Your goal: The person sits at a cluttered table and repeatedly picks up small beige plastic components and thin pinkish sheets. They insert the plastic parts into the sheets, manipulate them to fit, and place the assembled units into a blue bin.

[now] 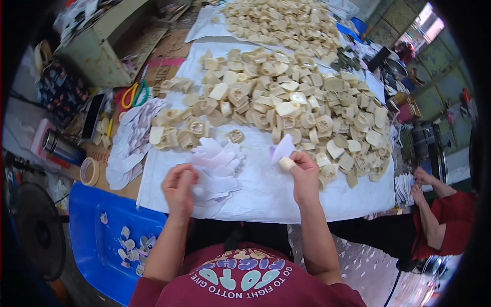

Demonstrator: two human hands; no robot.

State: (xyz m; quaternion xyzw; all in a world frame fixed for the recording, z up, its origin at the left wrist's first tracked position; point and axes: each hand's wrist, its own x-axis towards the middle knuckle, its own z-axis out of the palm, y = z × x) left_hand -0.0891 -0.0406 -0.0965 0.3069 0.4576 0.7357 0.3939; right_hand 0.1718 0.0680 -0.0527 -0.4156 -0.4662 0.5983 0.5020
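My right hand (305, 181) pinches a thin white-lilac cut-out sheet (283, 148) upright above the white cloth (261, 192). A cream-coloured cap or wrapping (287, 163) shows at its thumb tip; I cannot tell which. Curled fingers make up my left hand (179, 188), beside a loose pile of similar white cut-out sheets (217, 166). Whether something small sits between those fingers is hidden. Beyond both hands spreads a big heap of beige moulded pieces (307, 102) resembling shoe heels. One such beige piece (235, 136) lies apart, just past the sheets.
At left are more stacked cut-outs (125, 158), scissors (137, 94), a tape roll (89, 171), a phone (93, 116) and a flask (62, 147). A blue tub (102, 256) below holds several pieces. A co-worker (440, 215) handles a white stack at right.
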